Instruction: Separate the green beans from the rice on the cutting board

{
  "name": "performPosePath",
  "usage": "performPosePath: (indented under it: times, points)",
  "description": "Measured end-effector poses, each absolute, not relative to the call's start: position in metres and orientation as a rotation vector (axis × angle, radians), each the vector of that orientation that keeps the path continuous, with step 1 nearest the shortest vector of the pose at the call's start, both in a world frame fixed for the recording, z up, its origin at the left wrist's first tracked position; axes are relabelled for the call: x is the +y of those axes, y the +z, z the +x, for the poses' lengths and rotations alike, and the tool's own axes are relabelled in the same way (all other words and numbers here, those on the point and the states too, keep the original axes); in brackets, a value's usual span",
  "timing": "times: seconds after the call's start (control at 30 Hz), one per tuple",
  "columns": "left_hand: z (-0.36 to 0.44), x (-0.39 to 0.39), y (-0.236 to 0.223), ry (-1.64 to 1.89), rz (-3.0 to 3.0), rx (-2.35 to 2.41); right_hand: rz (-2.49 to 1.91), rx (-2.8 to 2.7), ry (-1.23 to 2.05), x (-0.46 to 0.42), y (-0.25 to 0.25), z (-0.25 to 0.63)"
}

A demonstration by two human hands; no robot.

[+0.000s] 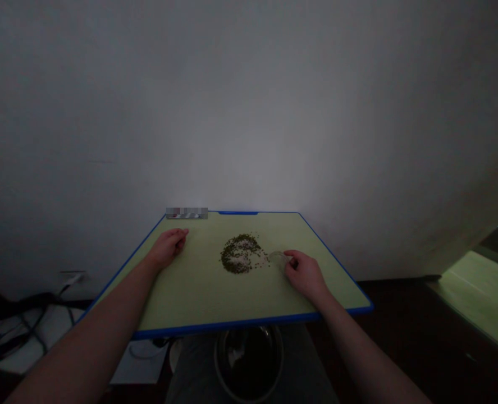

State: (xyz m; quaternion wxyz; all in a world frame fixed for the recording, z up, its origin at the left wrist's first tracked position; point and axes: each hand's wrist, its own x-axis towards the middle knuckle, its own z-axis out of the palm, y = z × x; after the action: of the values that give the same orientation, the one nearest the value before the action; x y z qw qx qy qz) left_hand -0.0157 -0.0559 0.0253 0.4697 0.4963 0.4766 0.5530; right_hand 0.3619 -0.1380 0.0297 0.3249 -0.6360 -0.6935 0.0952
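A heap of green beans mixed with white grains (240, 255) is spread on the pale yellow-green tabletop (215, 300), with stray grains along its right side. Pinched in my right hand (305, 272) is a clear, thin, rounded plastic piece (277, 257); its exact kind is hard to make out. The clear piece reaches toward the heap's right edge. Away to the left of the heap, my left hand (170, 247) rests by the table's left side, fingers curled in and nothing visible in them.
A blue rim (232, 324) edges the table, which stands against a grey wall (249, 112). At the back left lies a blurred flat object (187, 213). Below the front edge, a round metal bowl (249, 365) sits between my legs. Cables (33, 314) run at lower left.
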Motion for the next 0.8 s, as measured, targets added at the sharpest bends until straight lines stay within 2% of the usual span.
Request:
performPosePath:
  times: [0.8]
  points:
    - [-0.019, -0.056, 0.021, 1.35, 1.209, 1.174, -1.783, -1.755, 0.099, -0.126, 0.032, 0.387]
